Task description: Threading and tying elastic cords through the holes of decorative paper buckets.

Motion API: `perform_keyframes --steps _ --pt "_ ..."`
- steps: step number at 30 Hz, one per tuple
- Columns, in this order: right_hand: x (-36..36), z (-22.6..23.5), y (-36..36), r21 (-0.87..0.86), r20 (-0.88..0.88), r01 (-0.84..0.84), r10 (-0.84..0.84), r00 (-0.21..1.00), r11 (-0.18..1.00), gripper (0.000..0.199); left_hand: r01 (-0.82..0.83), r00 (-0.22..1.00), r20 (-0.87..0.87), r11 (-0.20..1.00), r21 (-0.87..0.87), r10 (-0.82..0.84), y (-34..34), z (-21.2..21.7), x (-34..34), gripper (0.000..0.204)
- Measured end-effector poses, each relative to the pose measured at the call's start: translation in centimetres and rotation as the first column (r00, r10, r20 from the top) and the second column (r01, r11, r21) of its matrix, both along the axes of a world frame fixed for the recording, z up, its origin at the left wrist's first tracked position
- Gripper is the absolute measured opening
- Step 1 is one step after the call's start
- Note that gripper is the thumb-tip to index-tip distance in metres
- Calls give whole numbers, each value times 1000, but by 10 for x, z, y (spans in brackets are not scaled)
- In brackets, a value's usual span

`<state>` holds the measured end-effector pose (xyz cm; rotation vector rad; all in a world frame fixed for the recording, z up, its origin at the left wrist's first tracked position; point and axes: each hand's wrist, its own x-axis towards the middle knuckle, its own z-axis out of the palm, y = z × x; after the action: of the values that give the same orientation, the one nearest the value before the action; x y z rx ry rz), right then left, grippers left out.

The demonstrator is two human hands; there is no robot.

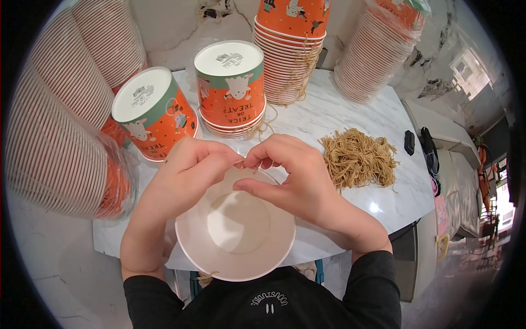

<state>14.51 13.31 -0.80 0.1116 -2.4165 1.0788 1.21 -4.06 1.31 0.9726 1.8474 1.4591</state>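
Note:
A white-lined paper bucket [252, 236] stands in front of me with its mouth facing up. At its far rim my left hand [194, 167] is closed in a pinch on a thin piece of twine [239, 163], mostly hidden by the fingers. My right hand [293, 172] meets it there, thumb apart over the bucket's mouth, fingertips closed on the same twine. Another bit of twine [207, 276] shows at the near left rim. To the right of my right hand lies a loose pile of tan twine pieces [360, 159].
Upside-down orange buckets [233, 104] and a tilted one [159, 115] stand beyond my hands. Behind them rises a tall bucket stack [285, 60] with twine hanging from it. Plastic-wrapped stacks lean at left [60, 126] and far right [378, 49]. A small black object [409, 142] lies near the right table edge.

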Motion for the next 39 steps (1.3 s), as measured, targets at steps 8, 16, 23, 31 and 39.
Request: perform_keyframes --steps 8,16,23,31,39 --pt "-2 -8 -4 -6 -66 69 -70 995 998 17 51 999 -1 997 -50 -51 1 1 -1 26" --pt "-2 1 10 -242 94 -52 77 993 969 11 202 978 -28 967 -152 -209 5 -5 -26 18" --pt "-4 4 23 -405 157 -160 241 958 900 7 276 959 86 960 -46 -271 10 -10 -25 16" --pt "-4 4 21 -207 87 -113 133 987 972 8 143 963 231 990 -1 -139 17 -19 -20 18" --pt "-1 9 19 72 -39 -90 93 995 993 11 137 951 266 985 101 -159 16 -20 -11 24"
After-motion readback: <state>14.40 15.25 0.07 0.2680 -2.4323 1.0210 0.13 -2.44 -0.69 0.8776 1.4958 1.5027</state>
